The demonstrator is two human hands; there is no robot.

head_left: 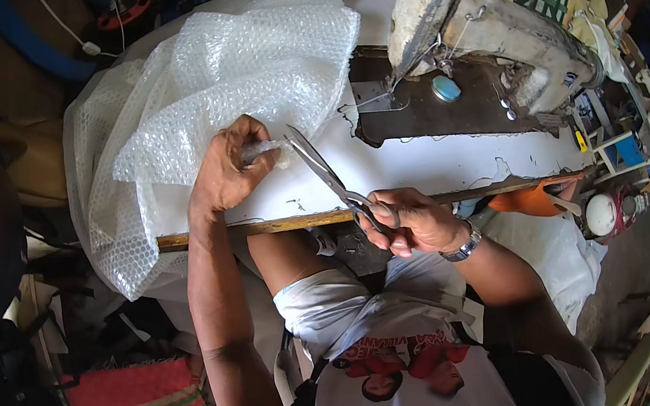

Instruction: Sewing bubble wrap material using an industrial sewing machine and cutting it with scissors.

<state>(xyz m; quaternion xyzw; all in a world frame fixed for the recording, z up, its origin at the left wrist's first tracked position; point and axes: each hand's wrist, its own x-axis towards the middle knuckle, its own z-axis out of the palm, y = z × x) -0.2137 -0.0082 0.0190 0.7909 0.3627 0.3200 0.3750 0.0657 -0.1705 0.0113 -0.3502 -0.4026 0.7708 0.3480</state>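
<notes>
Bubble wrap (256, 47) lies across your desk (457, 168), scissors (322, 167) just beside it.
Your left grip (226, 166), closed, pinches bunched wrap; your right grip (421, 223) curls around the scissors' handles, blades slightly parted.

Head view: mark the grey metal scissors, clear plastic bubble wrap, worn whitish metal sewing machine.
Grey metal scissors (336, 184): head view, blades near the pivot.
Clear plastic bubble wrap (222, 74): head view, middle of the rumpled sheet.
Worn whitish metal sewing machine (504, 28): head view, middle of its arm.
</notes>
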